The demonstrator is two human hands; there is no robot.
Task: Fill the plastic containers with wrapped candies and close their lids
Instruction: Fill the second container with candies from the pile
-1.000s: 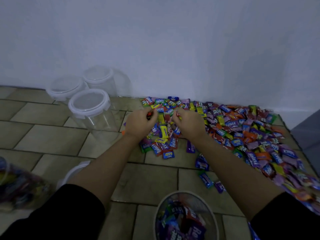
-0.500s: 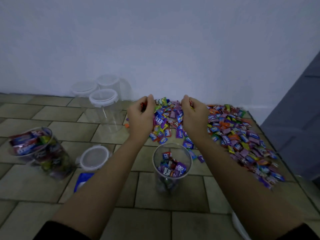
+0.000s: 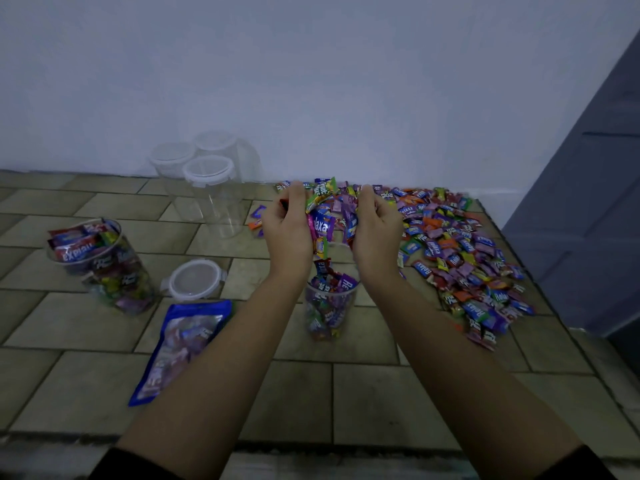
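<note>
Drawn back from the heap since half a second ago: left hand [image 3: 289,237] and right hand [image 3: 377,237], now side by side right above the mouth of the open container [image 3: 330,310] rather than beyond it. Between the two palms, a handful of candies [image 3: 323,216], fingers of both hands curled in and clamped on it from either side. From the bottom of the gap, a few wrapped pieces spilling down, the lowest at the container's rim. Container upright on the tiled floor [image 3: 363,393], lidless, candies showing through its clear wall from bottom to rim.

Behind and to the right, the heap of candies [image 3: 457,258]: back edge against the wall [image 3: 346,81], right edge near the dark panel [image 3: 588,220], near edge trailing down beside the right forearm. Left edge of the heap hidden behind the hands.

To the left, a loose lid [image 3: 194,280] flat on the tiles, just beside the top end of a blue bag [image 3: 183,348]; whether touching, hard to tell. Farther left, well apart, a full container [image 3: 100,268], lidless, candies heaped over its rim. At the wall, three empty containers [image 3: 211,195] with lids on, bunched together.

Bare tiles between bag and open container, partly crossed by the left forearm. More bare tiles in front of the container, between the forearms, as far as the floor's front edge [image 3: 346,445] low in the view. Black sleeves [image 3: 138,465] at both bottom corners.
</note>
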